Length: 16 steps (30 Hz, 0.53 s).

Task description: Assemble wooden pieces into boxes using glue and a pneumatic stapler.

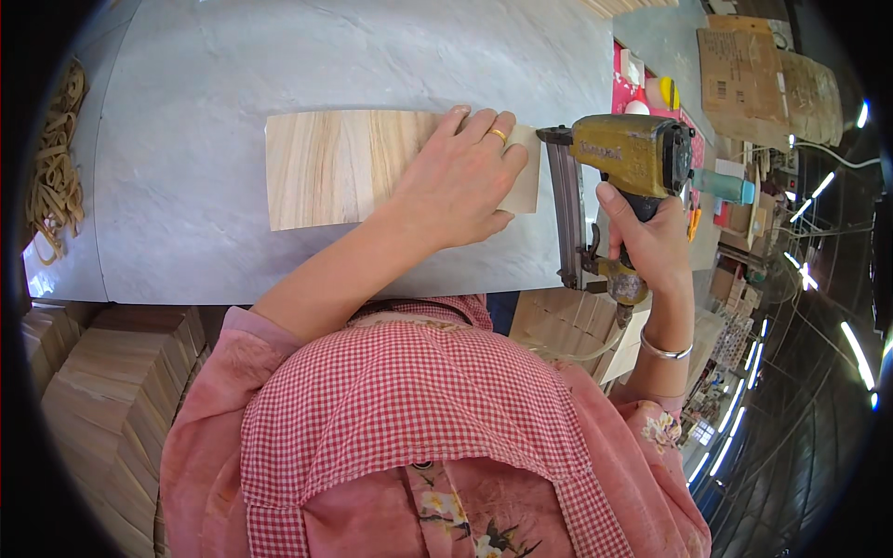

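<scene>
A pale, striped wooden board (321, 172) lies flat on the grey table. My left hand (460, 177) rests across its right part, fingers over the far side and thumb at the near edge, holding it. In my right hand (656, 237) is a yellow and black nail gun (619, 153), gripped by its handle. It lies on its side, with its nose at the far corner of the board's right end. Whether the nose touches the wood I cannot tell. My palm hides the trigger in part.
The table (186, 260) is a grey, marbled surface. Tan bands (60, 167) hang at its left edge. Stacked wooden boards (121, 400) stand below left. A hose (567, 353) runs from the nail gun. Cardboard boxes (744, 84) and a yellow tape roll (663, 93) lie at the far right.
</scene>
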Motion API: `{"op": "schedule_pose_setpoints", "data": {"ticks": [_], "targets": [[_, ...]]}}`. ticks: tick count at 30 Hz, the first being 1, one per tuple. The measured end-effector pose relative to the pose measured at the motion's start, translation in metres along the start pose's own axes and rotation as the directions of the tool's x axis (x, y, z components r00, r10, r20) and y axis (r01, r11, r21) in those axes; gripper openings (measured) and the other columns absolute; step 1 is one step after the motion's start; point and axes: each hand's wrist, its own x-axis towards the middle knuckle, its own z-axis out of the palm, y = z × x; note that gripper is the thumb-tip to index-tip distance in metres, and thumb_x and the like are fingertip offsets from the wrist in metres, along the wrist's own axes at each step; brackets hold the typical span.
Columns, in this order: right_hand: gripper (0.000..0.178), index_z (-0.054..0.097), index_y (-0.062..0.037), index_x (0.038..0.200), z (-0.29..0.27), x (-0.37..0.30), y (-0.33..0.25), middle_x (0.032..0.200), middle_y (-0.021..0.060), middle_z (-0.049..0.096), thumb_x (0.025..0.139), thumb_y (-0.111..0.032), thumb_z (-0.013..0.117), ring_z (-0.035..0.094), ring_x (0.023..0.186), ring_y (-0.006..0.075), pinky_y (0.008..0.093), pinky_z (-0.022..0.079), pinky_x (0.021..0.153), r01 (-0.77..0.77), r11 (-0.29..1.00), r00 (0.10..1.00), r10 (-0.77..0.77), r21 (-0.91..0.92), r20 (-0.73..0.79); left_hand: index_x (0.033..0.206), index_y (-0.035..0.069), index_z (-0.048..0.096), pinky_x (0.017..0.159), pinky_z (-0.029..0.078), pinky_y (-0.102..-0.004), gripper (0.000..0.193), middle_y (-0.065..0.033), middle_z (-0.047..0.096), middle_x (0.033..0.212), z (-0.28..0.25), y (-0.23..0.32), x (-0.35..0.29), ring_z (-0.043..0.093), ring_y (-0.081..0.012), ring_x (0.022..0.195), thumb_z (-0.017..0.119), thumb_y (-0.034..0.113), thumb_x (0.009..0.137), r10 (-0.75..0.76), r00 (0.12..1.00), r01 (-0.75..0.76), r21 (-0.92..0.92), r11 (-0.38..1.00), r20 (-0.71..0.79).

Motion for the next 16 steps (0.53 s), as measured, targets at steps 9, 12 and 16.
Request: {"op": "schedule_pose_setpoints", "data": {"ticks": [9,12,16], "targets": [[0.026,0.066,0.0021,0.092,-0.008,0.007,-0.002,0.058,0.0019,0.057,0.09,-0.022,0.076,0.048,0.042,0.0097,0.0238,0.039,0.041,0.031,0.996,0.999,-0.028,-0.089,0.03,0.109,0.005,0.062,0.114,0.032,-0.048,0.057,-0.0195,0.053,0.139,0.002,0.0,-0.002,0.047,-0.0349,0.128,0.086,0.036,0.068,0.005,1.0,-0.005,-0.055,0.998,0.004],[0.026,0.066,0.0022,0.094,-0.008,0.002,0.001,0.059,0.0022,0.058,0.09,-0.022,0.077,0.048,0.042,0.0097,0.0239,0.039,0.041,0.037,0.993,0.998,-0.031,-0.111,0.052,0.112,0.008,0.061,0.118,0.028,-0.0508,0.064,-0.0174,0.046,0.15,-0.005,-0.003,-0.008,0.038,-0.037,0.142,0.089,0.037,0.064,0.002,0.999,-0.008,-0.127,0.992,-0.042],[0.023,0.066,-0.0001,0.097,-0.009,-0.014,0.015,0.055,0.001,0.055,0.093,-0.022,0.074,0.046,0.041,0.0099,0.0236,0.04,0.041,0.122,0.992,0.992,-0.123,-0.022,-0.035,0.113,0.011,0.06,0.122,0.024,-0.0526,0.063,-0.0134,0.038,0.159,-0.075,-0.021,-0.045,0.03,-0.0355,0.149,0.091,0.034,0.063,-0.037,0.998,0.036,0.034,0.999,0.043]]}}
